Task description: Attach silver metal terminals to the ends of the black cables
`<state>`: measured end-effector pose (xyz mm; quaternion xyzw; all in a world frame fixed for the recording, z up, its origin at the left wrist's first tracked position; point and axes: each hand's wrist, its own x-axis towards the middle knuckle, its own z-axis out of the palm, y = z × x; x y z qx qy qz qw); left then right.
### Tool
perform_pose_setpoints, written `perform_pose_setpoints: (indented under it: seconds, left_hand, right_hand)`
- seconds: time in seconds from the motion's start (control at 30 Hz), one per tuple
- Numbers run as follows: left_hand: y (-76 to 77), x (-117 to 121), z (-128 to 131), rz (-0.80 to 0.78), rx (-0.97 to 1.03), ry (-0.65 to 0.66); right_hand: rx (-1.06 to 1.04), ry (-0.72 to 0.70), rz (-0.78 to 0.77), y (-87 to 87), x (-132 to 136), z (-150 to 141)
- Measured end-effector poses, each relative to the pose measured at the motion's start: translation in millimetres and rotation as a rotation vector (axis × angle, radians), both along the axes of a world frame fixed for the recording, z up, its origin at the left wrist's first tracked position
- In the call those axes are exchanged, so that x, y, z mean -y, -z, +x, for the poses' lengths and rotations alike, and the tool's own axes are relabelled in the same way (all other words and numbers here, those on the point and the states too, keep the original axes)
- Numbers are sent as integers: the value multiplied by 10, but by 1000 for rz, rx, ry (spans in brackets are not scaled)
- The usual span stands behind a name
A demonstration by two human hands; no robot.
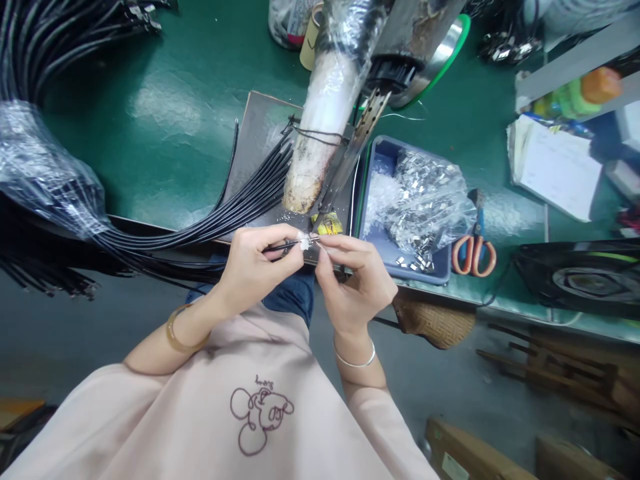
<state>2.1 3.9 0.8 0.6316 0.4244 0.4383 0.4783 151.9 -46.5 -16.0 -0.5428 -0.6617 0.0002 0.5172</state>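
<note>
My left hand [260, 257] pinches the end of a thin black cable [283, 247], close to a small white piece [303, 240] at its tip. Facing it, my right hand [354, 277] is closed on a small metal part [314, 239] that meets the cable end; its exact kind is too small to tell. Just above the fingertips hang a soldering iron [345, 170] and a white tube [323, 127] with a scorched mouth. A bundle of black cables [240, 212] runs left across a grey board [257, 143]. Beside the board lies a crumpled yellow scrap [329, 223].
Right of the board, a blue tray [443, 275] holds a plastic bag of metal connector shells [425, 197]. Orange-handled scissors [474, 253] lie beyond it, then papers [557, 167] and a black fan-like device [585, 280]. Plastic-wrapped cables [47, 167] hang over the table's left edge.
</note>
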Motion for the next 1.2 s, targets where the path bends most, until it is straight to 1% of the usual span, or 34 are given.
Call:
perform_pose_setpoints:
  seconds: [0.13, 0.27, 0.43, 0.6, 0.67, 0.87, 1.0, 1.07, 1.1, 1.13, 1.2]
  left_hand:
    - [-6, -22, 11, -47, 13, 2]
    - [-20, -39, 16, -35, 31, 1]
    - [-77, -56, 2, -46, 0, 3]
    - [-106, -58, -25, -116, 16, 59]
    - [-101, -52, -32, -119, 11, 83]
    - [-67, -21, -39, -53, -24, 112]
    - [-43, 13, -72, 31, -63, 208]
    - [-19, 31, -104, 82, -81, 261]
    - [-3, 38, -124, 103, -79, 272]
    - [17, 41, -147, 126, -69, 268]
    - [62, 30, -195, 200, -62, 191]
  right_hand:
    - [-17, -3, -14, 11, -38, 4]
    - [-11, -5, 1, -9, -76, 4]
    - [34, 22, -1, -59, -77, -13]
    - [36, 5, -40, -68, -17, -21]
    - [36, -8, -47, -57, 8, -8]
    - [-2, -22, -45, -42, 41, 27]
    - [-23, -47, -67, -57, 38, 15]
    - [-59, -55, -71, -58, 77, 54]
    - [-81, -38, -73, -56, 118, 99]
    - [-107, 7, -63, -52, 176, 164]
    - [-137, 127, -104, -51, 326, 336]
